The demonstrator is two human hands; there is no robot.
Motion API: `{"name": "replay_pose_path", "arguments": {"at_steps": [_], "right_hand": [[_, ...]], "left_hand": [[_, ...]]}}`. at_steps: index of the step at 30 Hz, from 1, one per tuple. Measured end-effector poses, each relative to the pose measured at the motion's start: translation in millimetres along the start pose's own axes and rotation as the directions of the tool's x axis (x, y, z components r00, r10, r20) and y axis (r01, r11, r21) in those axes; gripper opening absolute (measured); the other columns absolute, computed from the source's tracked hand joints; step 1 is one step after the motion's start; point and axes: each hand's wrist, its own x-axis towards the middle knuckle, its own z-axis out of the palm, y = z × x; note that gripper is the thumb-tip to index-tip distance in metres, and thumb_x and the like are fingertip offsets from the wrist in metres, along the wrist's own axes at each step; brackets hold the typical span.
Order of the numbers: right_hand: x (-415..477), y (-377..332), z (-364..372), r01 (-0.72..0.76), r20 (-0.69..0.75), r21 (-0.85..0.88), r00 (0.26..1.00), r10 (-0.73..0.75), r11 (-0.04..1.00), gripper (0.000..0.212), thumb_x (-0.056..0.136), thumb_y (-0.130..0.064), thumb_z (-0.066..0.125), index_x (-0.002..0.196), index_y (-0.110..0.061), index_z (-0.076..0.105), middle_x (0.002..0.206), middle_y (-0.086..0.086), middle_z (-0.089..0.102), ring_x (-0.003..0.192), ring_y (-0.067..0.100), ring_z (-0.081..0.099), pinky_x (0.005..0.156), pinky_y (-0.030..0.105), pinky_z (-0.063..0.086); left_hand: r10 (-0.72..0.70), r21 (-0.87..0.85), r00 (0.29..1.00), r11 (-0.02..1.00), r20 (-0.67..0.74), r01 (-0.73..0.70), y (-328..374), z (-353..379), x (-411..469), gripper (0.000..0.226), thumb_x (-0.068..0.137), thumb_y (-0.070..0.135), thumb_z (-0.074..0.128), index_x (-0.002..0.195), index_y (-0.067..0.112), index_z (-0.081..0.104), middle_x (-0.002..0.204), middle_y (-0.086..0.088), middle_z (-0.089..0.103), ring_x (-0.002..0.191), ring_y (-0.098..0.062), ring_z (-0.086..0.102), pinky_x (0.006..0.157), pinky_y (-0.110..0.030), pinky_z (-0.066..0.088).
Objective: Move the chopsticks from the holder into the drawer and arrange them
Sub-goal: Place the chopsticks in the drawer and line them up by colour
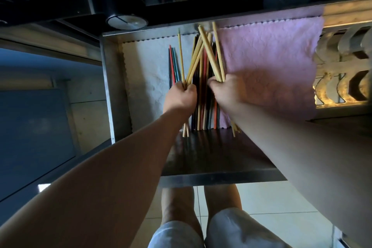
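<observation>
Clenched round splayed bamboo chopsticks [194,60], the left grip [180,96] and right grip [223,90] sit at the middle of the drawer [109,86], over coloured chopsticks [172,64]. Best merge both bundles, tap tips level against the far wall, then lay them parallel.

We have room over the white cloth [145,62] at the drawer's [112,86] left edge and over the pink cloth [271,62]; chopsticks [203,50], our left hand [180,96] and right hand [225,91] fill its middle.

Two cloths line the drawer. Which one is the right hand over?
The pink cloth, on the right side of the drawer: the right hand grips wooden chopsticks over its left edge. The white cloth lies on the left side.
</observation>
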Motion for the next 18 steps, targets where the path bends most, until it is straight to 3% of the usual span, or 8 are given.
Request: {"name": "replay_pose_path", "arguments": {"at_steps": [3, 5, 8, 14, 18], "right_hand": [[-4, -9, 12, -0.023, -0.024, -0.049, 0.999, 0.022, 0.999, 0.031, 0.086, -0.037, 0.062, 0.099, -0.01, 0.072, 0.092, 0.01, 0.071, 0.087, 0.03, 0.067, 0.072, 0.03, 0.053], [-7, -13, 17, -0.04, -0.032, -0.072, 0.999, 0.038, 0.997, 0.031, 0.087, -0.036, 0.061, 0.103, -0.011, 0.071, 0.099, 0.011, 0.071, 0.095, 0.031, 0.066, 0.071, 0.024, 0.045], [-13, -16, 21, -0.057, -0.015, -0.113, 0.998, 0.055, 0.992, 0.029, 0.091, -0.034, 0.058, 0.107, -0.013, 0.069, 0.101, 0.009, 0.071, 0.096, 0.03, 0.065, 0.066, 0.022, 0.037], [-12, -28, 34, -0.046, -0.033, -0.234, 0.999, 0.039, 0.971, 0.035, 0.087, -0.029, 0.064, 0.112, -0.005, 0.064, 0.113, 0.015, 0.068, 0.106, 0.034, 0.065, 0.086, 0.035, 0.051], [-11, -32, 35, -0.113, -0.064, -0.17, 0.993, 0.104, 0.979, 0.033, 0.087, -0.026, 0.062, 0.111, -0.003, 0.064, 0.113, 0.016, 0.068, 0.105, 0.033, 0.065, 0.077, 0.028, 0.048]], "left_hand": [[-0.023, -0.05, 1.0, 0.998, 0.004, 0.023, -12, -11, 3, 0.019, 0.09, 0.025, 0.044, 0.089, 0.012, 0.057, 0.073, -0.003, 0.056, 0.071, -0.025, 0.055, 0.06, -0.03, 0.041], [-0.051, -0.091, 0.999, 0.995, 0.002, 0.051, -19, -17, 5, 0.022, 0.084, 0.029, 0.042, 0.089, 0.015, 0.057, 0.077, -0.006, 0.06, 0.075, -0.031, 0.063, 0.067, -0.038, 0.055], [-0.101, -0.153, 0.995, 0.983, 0.003, 0.1, -29, -24, 6, 0.019, 0.075, 0.03, 0.039, 0.083, 0.018, 0.053, 0.077, -0.008, 0.06, 0.075, -0.036, 0.065, 0.076, -0.052, 0.058], [-0.106, -0.216, 0.994, 0.971, 0.0, 0.103, -32, -32, 5, 0.029, 0.078, 0.024, 0.041, 0.097, 0.013, 0.059, 0.085, -0.013, 0.063, 0.084, -0.037, 0.064, 0.078, -0.046, 0.057], [-0.1, -0.22, 0.995, 0.97, 0.03, 0.104, -30, -29, 5, 0.019, 0.086, 0.019, 0.044, 0.095, 0.012, 0.059, 0.069, -0.002, 0.052, 0.063, -0.024, 0.051, 0.06, -0.029, 0.044]]}}
